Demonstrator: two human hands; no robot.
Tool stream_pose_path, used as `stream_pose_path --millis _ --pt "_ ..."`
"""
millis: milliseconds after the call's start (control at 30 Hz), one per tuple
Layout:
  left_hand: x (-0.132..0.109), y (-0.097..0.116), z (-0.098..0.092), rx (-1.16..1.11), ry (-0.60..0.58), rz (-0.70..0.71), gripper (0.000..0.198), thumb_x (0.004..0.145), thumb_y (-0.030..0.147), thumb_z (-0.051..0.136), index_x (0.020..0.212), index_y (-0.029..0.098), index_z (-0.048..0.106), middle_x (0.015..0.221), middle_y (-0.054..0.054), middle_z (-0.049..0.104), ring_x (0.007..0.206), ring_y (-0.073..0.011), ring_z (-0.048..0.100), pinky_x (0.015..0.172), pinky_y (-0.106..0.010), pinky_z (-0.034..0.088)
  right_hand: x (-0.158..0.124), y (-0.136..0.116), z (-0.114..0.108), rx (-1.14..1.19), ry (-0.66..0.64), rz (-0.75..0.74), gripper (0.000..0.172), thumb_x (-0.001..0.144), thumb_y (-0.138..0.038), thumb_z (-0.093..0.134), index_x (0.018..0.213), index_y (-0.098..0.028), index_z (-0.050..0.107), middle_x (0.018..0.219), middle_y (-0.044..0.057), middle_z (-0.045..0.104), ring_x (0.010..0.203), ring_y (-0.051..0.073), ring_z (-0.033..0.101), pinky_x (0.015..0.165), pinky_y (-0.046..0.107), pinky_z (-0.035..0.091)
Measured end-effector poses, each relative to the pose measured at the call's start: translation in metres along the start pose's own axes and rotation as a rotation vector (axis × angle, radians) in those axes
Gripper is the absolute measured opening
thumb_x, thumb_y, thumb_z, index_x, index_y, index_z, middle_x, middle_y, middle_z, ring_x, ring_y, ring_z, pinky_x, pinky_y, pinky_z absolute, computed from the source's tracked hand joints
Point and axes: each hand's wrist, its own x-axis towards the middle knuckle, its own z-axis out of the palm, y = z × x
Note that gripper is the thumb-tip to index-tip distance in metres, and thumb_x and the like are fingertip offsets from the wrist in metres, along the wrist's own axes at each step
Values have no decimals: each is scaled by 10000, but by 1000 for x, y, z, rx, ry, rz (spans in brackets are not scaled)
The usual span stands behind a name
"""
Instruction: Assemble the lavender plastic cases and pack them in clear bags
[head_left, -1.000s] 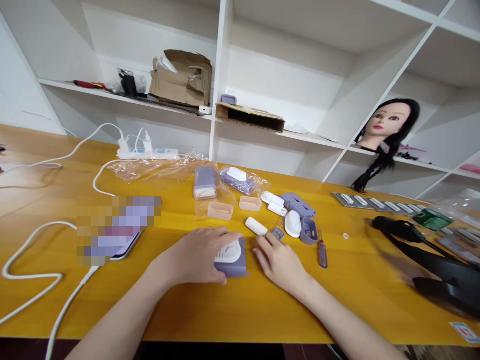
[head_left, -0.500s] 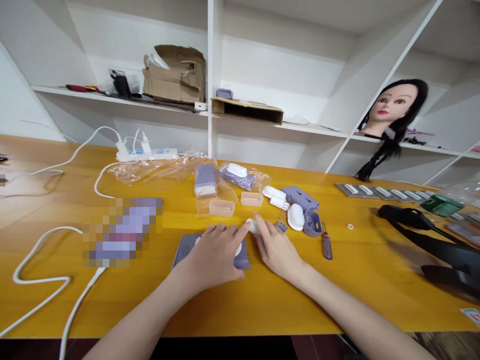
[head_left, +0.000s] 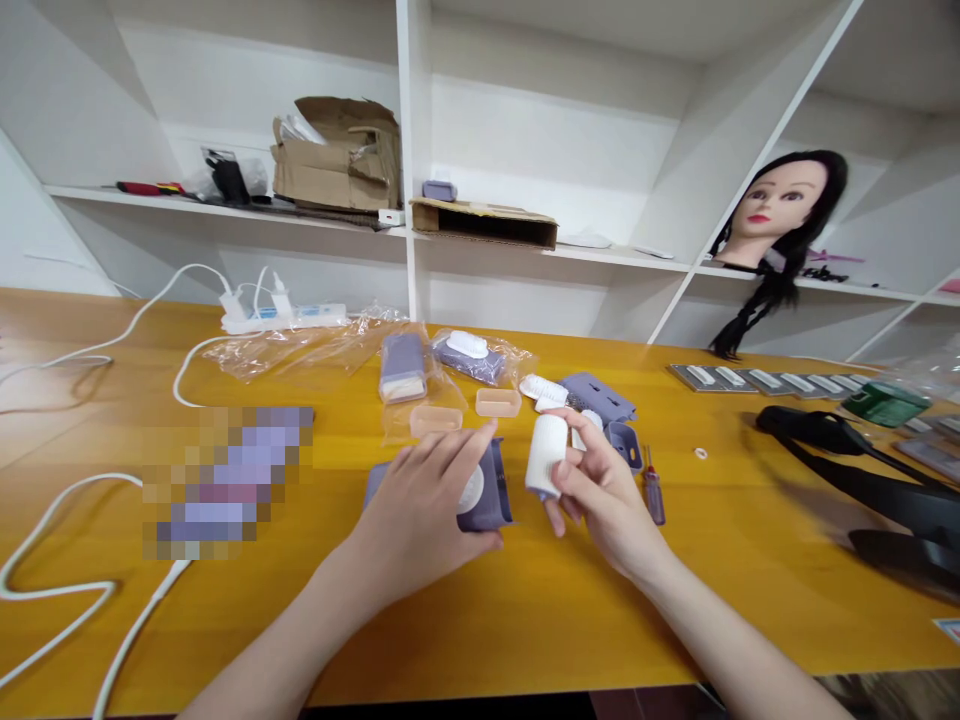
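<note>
My left hand [head_left: 424, 505] grips a flat purple device [head_left: 491, 492] with a white round patch on its face, lifted a little off the yellow table [head_left: 480, 610]. My right hand [head_left: 600, 490] pinches a small white rounded cap [head_left: 545, 455] and holds it upright just right of the purple device. The two pieces are close together but apart. Behind my hands lie more purple shells [head_left: 600, 395], white brush-like pieces [head_left: 541, 390], pink trays [head_left: 498, 402] and a small screwdriver [head_left: 654, 490].
Clear plastic bags [head_left: 315, 345] and a bagged purple device [head_left: 403, 367] lie further back. White cables [head_left: 67, 560] and a power strip [head_left: 281, 315] are at the left, a black strap tool [head_left: 862, 485] at the right. Shelves hold cardboard boxes [head_left: 337, 150] and a mannequin head [head_left: 784, 210].
My right hand picked the white cap off the table and raised it upright. My left hand lifted and tilted the purple device towards it.
</note>
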Motion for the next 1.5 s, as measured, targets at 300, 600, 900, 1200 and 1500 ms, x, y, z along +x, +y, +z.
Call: stream_pose_path --millis 300,600,900,1200,1500 --pt "1 5 -1 0 -38 11 906 593 327 732 1369 207 280 1303 -109 547 1160 -307 513 920 -471 440 -8 12 14 30 -88 -22 491 788 -353 664 1198 -252 413 782 -9 603 531 58 451 391 141 310" --pt "-1 3 -4 -42 -68 -3 969 593 332 735 1401 279 202 1282 -110 564 1139 -309 544 903 -475 438 -5 25 17 -12 -90 15 531 772 -397 666 1214 -253 410 733 -34 540 488 50 371 389 162 272" --pt "-3 5 -5 -47 -63 23 944 604 336 713 1407 255 223 1264 -116 578 1122 -312 550 893 -474 432 -9 18 19 -37 -101 91 495 789 -413 625 1240 -272 481 797 -4 552 532 80 391 421 181 281" --pt "-8 7 2 42 31 113 825 663 326 665 1384 192 287 1307 -111 550 1160 -284 505 932 -404 384 -22 30 19 -370 -11 -64 568 852 -298 520 1391 -233 350 705 -25 503 582 110 411 551 246 362" --pt "-8 14 9 152 166 146 626 772 382 562 1321 133 393 1227 -140 601 1087 -283 545 904 -383 367 -31 39 19 -577 59 -149 571 860 -219 462 1409 -243 308 682 -25 513 523 107 385 499 242 349"
